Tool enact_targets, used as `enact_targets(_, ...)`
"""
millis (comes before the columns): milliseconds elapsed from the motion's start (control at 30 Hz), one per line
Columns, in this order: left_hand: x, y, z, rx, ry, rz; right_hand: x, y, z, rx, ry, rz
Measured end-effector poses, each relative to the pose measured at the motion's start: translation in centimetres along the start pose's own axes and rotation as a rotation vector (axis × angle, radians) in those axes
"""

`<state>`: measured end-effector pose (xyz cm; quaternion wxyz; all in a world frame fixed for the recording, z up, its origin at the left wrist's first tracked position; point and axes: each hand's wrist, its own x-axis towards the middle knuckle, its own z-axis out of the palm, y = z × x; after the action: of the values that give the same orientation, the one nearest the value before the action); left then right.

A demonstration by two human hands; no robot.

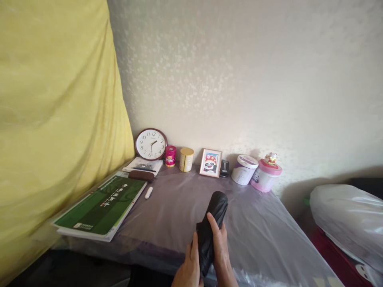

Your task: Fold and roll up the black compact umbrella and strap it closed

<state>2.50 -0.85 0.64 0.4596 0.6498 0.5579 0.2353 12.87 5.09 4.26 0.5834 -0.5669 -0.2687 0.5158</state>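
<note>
A folded black umbrella (218, 205) is held between my two hands above the front edge of the table, tilted with its upper end away from me. My left hand (190, 265) grips its lower left side, fingers closed on it. On the right side, my right hand (220, 243) wraps round the middle, its thumb lying along the fabric. The umbrella's lower end is partly hidden by my hands. Beneath it spreads the table (167, 215), covered with a grey cloth under clear plastic.
At left lie a green book (104, 203), brown case (141, 176) and white stick-like object (149, 193). Along the wall stand a clock (151, 144), pink can (170, 156), yellow-lidded can (186, 160), panda picture (211, 162), white tub (244, 170) and pink-lidded tub (266, 175). A yellow curtain (60, 119) hangs left.
</note>
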Motion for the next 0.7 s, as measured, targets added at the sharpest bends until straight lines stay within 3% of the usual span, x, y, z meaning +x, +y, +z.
enact_targets(67, 0.1, -0.4, 0.1, 0.060, 0.009, 0.008, 0.0, 0.2, -0.2, 0.018, 0.019, 0.005)
enact_targets(167, -0.3, 0.1, -0.8, -0.180, -0.031, 0.135, -0.1, 0.2, -0.5, 0.099, -0.015, 0.068)
enact_targets(200, -0.5, 0.5, -1.2, -0.315, -0.099, 0.141, -0.2, 0.2, -0.6, 0.125, -0.043, 0.098)
enact_targets(267, -0.8, 1.2, -1.8, -0.544, -0.324, -0.013, -0.2, 0.1, -0.8, 0.158, -0.110, 0.142)
enact_targets(300, -1.0, 1.5, -1.9, -0.581, -0.335, -0.020, -0.2, 0.1, -0.8, 0.160, -0.134, 0.143)
enact_targets(367, -1.0, 1.7, -1.6, -0.508, -0.224, 0.047, 0.0, 0.1, -0.8, 0.123, -0.135, 0.093)
enact_targets(433, -0.8, 1.4, -0.8, -0.279, -0.036, 0.131, 0.1, 0.3, -0.7, 0.051, -0.072, 0.000)
enact_targets(500, -0.5, 0.8, 0.0, -0.045, 0.050, 0.097, 0.1, 0.5, -0.6, -0.006, -0.010, -0.062)
enact_targets(600, -0.4, 0.2, 0.0, 0.058, 0.037, 0.065, -0.1, 0.5, -0.5, 0.009, 0.005, -0.056)
enact_targets(700, -0.7, 0.6, -1.1, -0.207, -0.041, 0.161, -0.4, 0.1, -0.3, 0.103, -0.038, 0.032)
